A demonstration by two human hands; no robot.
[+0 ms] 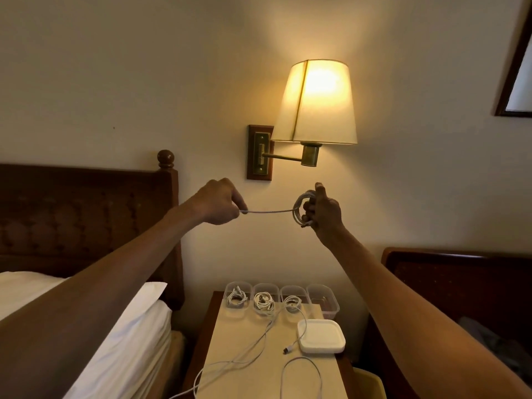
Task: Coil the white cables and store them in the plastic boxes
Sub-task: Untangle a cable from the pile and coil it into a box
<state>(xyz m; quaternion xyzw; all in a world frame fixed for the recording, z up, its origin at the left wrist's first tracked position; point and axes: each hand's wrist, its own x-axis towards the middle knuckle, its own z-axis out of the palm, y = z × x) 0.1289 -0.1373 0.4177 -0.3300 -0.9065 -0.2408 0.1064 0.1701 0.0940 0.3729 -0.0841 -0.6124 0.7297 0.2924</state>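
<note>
While the right hand [325, 214] curls its fingers round the small coil of the thin white cable [270, 211] at the centre of the frame, the left hand [218, 201] pinches the free end. The cable looks light, soft and a little springy. I judge the loops must be gripped together, or they spring open. The rightmost clear plastic box [334, 309], lower centre, seems to hold no cable.

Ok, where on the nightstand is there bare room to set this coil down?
The rightmost box looks empty. Bare nightstand top lies left, between the filled boxes and the loose cables. Crowded around the white square item.
</note>
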